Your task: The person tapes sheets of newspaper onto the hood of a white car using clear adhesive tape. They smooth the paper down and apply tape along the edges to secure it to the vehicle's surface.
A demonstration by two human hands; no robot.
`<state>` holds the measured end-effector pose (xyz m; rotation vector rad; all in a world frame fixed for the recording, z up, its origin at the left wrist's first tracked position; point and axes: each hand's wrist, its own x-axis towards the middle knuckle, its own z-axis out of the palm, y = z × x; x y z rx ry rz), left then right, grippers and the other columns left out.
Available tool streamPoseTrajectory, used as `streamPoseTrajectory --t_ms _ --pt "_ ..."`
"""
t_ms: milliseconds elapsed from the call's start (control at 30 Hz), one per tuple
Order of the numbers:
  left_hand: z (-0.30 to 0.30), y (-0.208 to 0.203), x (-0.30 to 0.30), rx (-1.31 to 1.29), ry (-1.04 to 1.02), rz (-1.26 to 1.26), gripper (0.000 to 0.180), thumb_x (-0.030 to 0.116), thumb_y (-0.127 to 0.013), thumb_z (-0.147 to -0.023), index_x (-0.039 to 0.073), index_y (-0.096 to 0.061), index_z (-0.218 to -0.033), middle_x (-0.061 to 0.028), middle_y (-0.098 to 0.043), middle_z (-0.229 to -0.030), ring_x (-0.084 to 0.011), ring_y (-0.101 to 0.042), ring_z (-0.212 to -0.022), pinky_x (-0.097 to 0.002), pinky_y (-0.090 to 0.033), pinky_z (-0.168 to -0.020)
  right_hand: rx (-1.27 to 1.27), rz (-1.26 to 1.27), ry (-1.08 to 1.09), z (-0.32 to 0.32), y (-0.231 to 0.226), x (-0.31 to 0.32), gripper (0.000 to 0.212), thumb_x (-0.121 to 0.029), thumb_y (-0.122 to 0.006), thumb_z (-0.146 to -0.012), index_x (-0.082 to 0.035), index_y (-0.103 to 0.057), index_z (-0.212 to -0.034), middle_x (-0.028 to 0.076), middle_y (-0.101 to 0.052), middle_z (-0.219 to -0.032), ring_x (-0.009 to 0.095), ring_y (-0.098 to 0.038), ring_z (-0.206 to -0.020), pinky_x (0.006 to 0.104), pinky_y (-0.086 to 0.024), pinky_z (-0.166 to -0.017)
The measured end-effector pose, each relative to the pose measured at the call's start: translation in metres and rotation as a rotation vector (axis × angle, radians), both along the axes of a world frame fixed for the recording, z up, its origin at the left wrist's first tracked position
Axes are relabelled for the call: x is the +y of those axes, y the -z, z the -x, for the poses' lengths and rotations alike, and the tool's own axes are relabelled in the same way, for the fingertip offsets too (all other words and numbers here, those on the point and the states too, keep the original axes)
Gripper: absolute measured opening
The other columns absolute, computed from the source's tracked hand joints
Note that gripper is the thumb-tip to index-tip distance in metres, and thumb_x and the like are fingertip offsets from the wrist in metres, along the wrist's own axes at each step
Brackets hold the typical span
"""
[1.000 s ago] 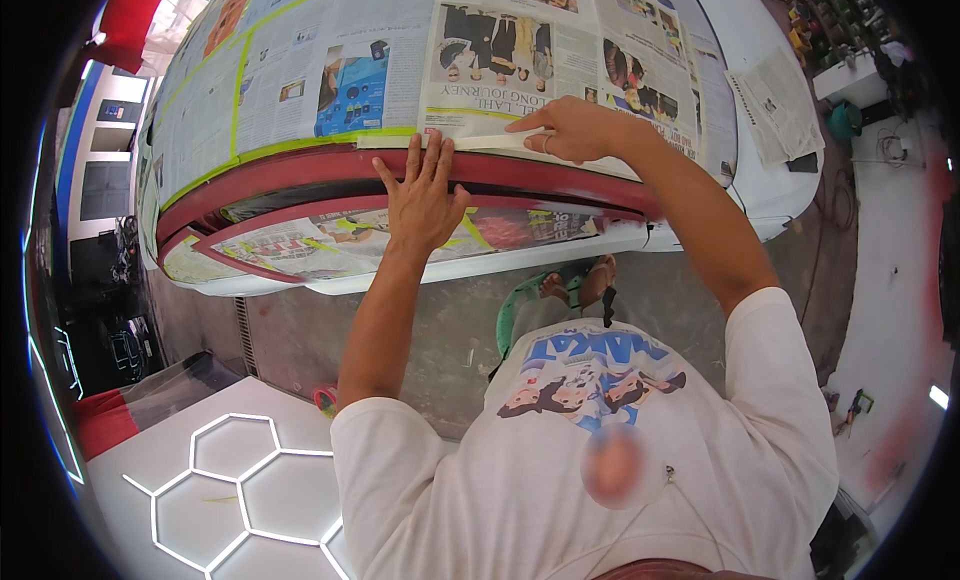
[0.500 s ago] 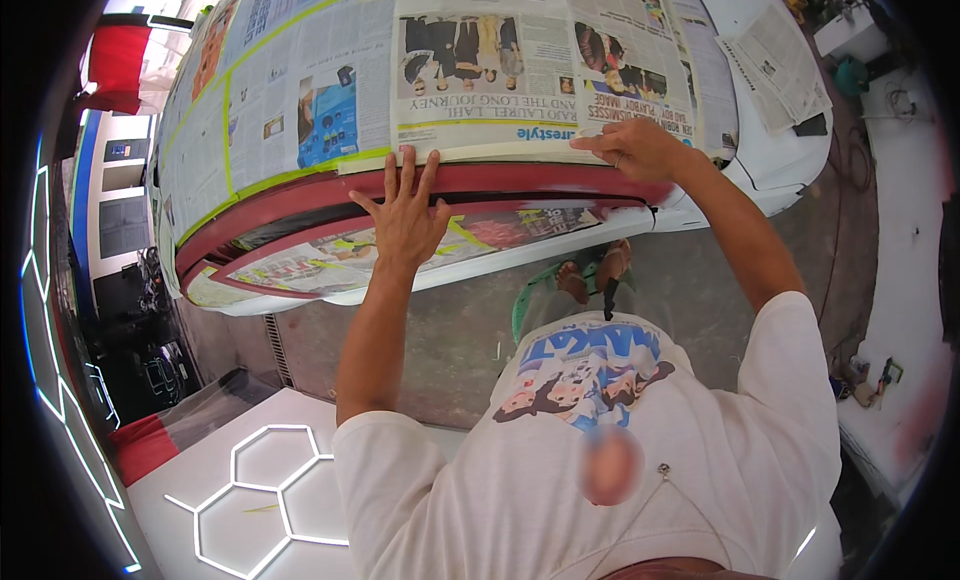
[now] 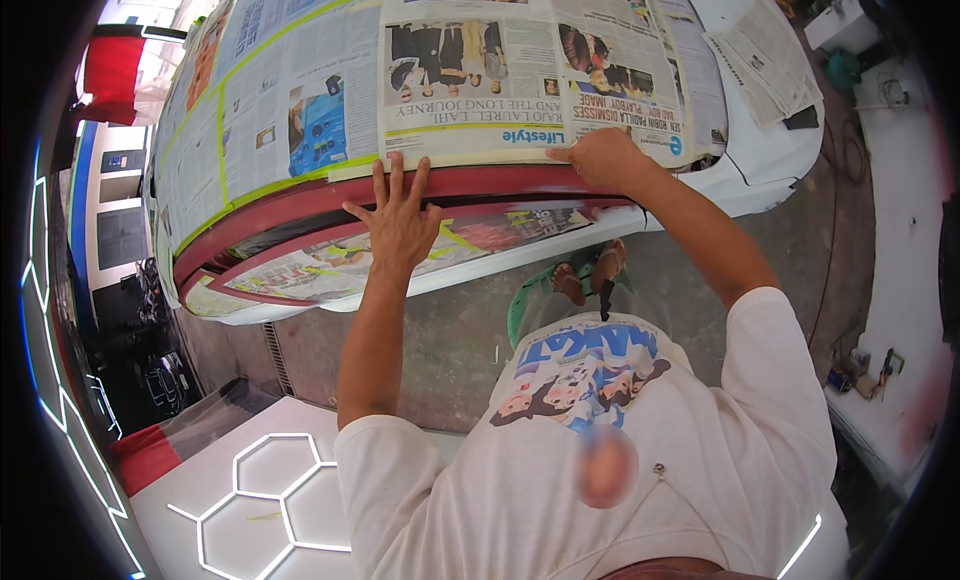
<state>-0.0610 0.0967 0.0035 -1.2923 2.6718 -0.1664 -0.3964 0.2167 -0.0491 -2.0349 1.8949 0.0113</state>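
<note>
Workshop concrete floor [image 3: 440, 340] lies beneath a person in a white printed T-shirt [image 3: 600, 430], seen from overhead, standing at a car body masked for painting. Nearest, a white panel with glowing hexagon outlines [image 3: 270, 490] sits at lower left. Both arms reach forward to the car. The left hand [image 3: 398, 218] lies flat, fingers spread apart, on the red-primed edge [image 3: 300, 215], fingertips touching the lower edge of a newspaper sheet [image 3: 470, 80]. The right hand [image 3: 605, 158] is closed loosely, pressing that same sheet's lower right corner; what it pinches cannot be told. Beyond, more newspaper joined by yellow-green tape [image 3: 280, 180] covers the roof. If either hand slips, the sheet may shift or wrinkle, exposing paintwork.
</note>
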Motion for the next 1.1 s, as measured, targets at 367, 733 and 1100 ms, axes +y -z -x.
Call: streamPoseTrajectory --t_ms 367,733,1100 --pt "-0.001 0.003 -0.001 -0.007 0.005 -0.007 0.077 0.036 -0.058 -0.091 0.036 -0.032 -0.164 -0.0064 -0.014 -0.176 -0.0394 -0.009 -0.161 -0.0919 -0.009 -0.106 -0.067 -0.042 0.033 0.003 -0.008 -0.005 0.038 -0.020 -0.055 -0.101 -0.033 -0.073 -0.132 0.016 -0.075 -0.093 0.037 -0.073 -0.086 0.0501 -0.057 -0.079" --pt "-0.001 0.001 -0.002 0.011 0.017 -0.021 0.079 0.034 -0.057 -0.089 0.034 -0.032 -0.164 -0.0072 -0.014 -0.176 -0.0408 -0.009 -0.161 -0.0920 -0.009 -0.105 -0.168 -0.139 -0.016 0.018 -0.022 -0.011 0.047 -0.013 -0.058 -0.091 -0.032 -0.075 -0.130 0.013 -0.077 -0.105 0.034 -0.073 -0.098 0.0450 -0.058 -0.087" --pt "-0.003 0.003 0.000 -0.005 -0.007 -0.028 0.079 0.034 -0.057 -0.089 0.035 -0.031 -0.164 -0.0066 -0.013 -0.176 -0.0405 -0.007 -0.161 -0.0914 -0.008 -0.106 -0.034 -0.108 0.018 -0.008 -0.016 -0.010 0.040 -0.014 -0.061 -0.094 -0.028 -0.075 -0.129 0.012 -0.075 -0.102 0.033 -0.074 -0.100 0.0475 -0.059 -0.081"
